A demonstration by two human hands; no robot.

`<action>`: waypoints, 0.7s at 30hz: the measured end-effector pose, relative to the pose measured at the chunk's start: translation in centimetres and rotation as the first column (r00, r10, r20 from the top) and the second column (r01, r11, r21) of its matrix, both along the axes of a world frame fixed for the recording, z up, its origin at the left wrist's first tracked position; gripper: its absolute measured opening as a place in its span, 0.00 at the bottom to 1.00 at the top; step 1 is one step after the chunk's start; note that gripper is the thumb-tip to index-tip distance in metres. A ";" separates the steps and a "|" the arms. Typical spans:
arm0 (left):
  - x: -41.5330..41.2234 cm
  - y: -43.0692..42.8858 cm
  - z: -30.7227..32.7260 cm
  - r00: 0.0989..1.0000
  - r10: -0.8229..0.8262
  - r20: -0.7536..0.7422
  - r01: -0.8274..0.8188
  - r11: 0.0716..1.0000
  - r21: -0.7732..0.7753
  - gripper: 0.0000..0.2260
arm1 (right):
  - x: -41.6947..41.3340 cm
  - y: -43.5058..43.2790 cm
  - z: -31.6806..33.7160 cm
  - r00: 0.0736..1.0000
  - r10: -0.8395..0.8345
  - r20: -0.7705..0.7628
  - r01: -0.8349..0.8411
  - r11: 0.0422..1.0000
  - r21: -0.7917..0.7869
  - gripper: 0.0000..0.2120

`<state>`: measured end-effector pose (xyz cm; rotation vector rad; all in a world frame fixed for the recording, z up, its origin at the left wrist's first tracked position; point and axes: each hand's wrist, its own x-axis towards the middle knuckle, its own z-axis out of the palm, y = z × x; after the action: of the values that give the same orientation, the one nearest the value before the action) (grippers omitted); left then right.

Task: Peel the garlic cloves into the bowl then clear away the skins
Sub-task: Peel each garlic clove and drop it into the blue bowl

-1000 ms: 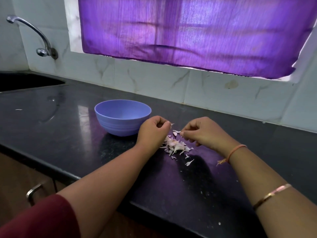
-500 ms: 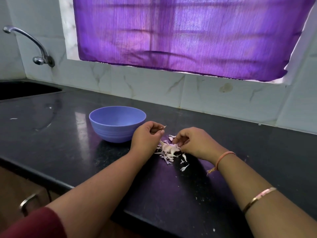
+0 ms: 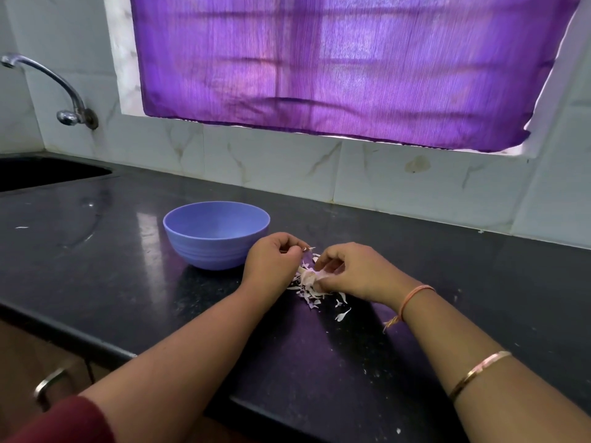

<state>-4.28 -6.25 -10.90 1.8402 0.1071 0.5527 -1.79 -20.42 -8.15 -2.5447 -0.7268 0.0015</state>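
Observation:
A blue plastic bowl [image 3: 204, 247] stands on the black counter [image 3: 128, 282]; its inside is hidden from this angle. Just right of it lies a pile of pale garlic skins [image 3: 311, 290] with a clove or bulb piece among them. My left hand [image 3: 271, 260] hovers beside the bowl, its fingers pinched on a small bit of garlic skin. My right hand [image 3: 348, 271] rests on the pile, its fingertips closed on a pale garlic piece.
A dark sink [image 3: 48, 171] with a chrome tap [image 3: 64, 100] sits at the far left. White tiles and a purple curtain [image 3: 335, 68] back the counter. Small skin flecks [image 3: 343, 314] lie scattered near the front edge. A drawer handle [image 3: 48, 383] shows below.
My right hand has dropped from above the pile onto it and taken hold of a garlic piece. My left hand stays pinched beside the bowl. The camera has tilted slightly.

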 end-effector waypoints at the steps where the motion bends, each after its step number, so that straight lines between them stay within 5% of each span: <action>1: 0.0 0.0 0.0 1.000 -0.002 0.001 0.002 1.000 0.003 0.12 | 0.0 0.0 0.0 1.000 -0.005 0.010 0.005 1.000 -0.026 0.14; 15: -0.4 -0.1 0.3 0.999 -0.047 0.019 0.047 0.998 0.035 0.14 | 0.8 -0.8 -0.2 0.998 -0.006 -0.061 0.021 0.966 0.257 0.18; 21: -0.5 -0.4 0.1 0.989 -0.149 0.020 0.149 0.989 0.011 0.03 | 0.7 -0.9 0.0 0.997 0.018 -0.081 0.020 0.896 0.444 0.16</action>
<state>-4.74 -6.62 -10.80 1.8342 -0.0468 0.4684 -1.10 -21.33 -8.20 -2.0925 -0.6106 -0.0532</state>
